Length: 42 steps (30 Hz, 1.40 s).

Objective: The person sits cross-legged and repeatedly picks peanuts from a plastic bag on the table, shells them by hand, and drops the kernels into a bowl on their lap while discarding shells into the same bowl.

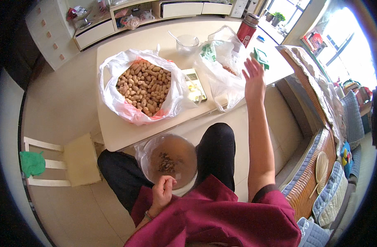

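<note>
My right hand point(255, 79) reaches out over the table's right side with fingers spread, holding nothing that I can see. It is beside a thin white plastic bag point(227, 92) with some reddish-brown shelled nuts point(230, 69) inside. Just beyond the fingers lies a green packet point(261, 58); whether they touch it I cannot tell. My left hand point(162, 191) is curled up near my lap, above the near rim of a plastic-lined bin point(185, 154). Anything inside its fingers is hidden. Dark bits of debris point(166, 163) lie in the bin. An open plastic bag point(109, 72) of unshelled peanuts point(145, 85) stands on the table.
On the pale table point(123, 136) are a lit phone point(194, 85), a clear glass bowl point(187, 46) with a white spoon, and a red flask point(247, 29). A white chair point(80, 160) with a green cloth stands left. A sofa with a woven mat point(315, 173) is right.
</note>
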{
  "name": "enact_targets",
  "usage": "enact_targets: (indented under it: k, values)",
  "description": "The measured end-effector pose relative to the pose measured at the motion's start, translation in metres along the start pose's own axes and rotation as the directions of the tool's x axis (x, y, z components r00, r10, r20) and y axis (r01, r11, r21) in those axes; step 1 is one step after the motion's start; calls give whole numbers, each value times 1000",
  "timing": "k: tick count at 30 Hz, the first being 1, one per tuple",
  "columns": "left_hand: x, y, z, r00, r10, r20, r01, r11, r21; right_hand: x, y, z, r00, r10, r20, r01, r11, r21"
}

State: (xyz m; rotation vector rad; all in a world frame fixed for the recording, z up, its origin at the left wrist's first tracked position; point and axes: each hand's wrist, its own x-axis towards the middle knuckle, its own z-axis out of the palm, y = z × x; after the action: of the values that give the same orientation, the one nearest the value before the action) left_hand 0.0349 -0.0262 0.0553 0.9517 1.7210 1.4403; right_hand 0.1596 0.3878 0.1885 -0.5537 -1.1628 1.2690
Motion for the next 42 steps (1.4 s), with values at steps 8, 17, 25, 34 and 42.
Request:
enact_targets:
  k: [8,17,25,34,42]
  values:
    - [54,54,-36,895,446,-32,-400,831,386,-217,22,15,491,648,583,-687,699,-199]
    - [195,158,-60,711,696,99,-532,439,724,-258,60,31,243,724,646,-382,683,-622]
    - [278,136,-50,815,521,256,-406,196,893,-263,72,26,318,737,597,-291,675,-678]
    - [281,125,-47,805,501,317,-424,114,898,-263,70,31,344,719,604,-158,678,-718]
    - [231,155,-47,705,704,86,-483,388,785,-262,64,31,369,712,597,-231,693,-683]
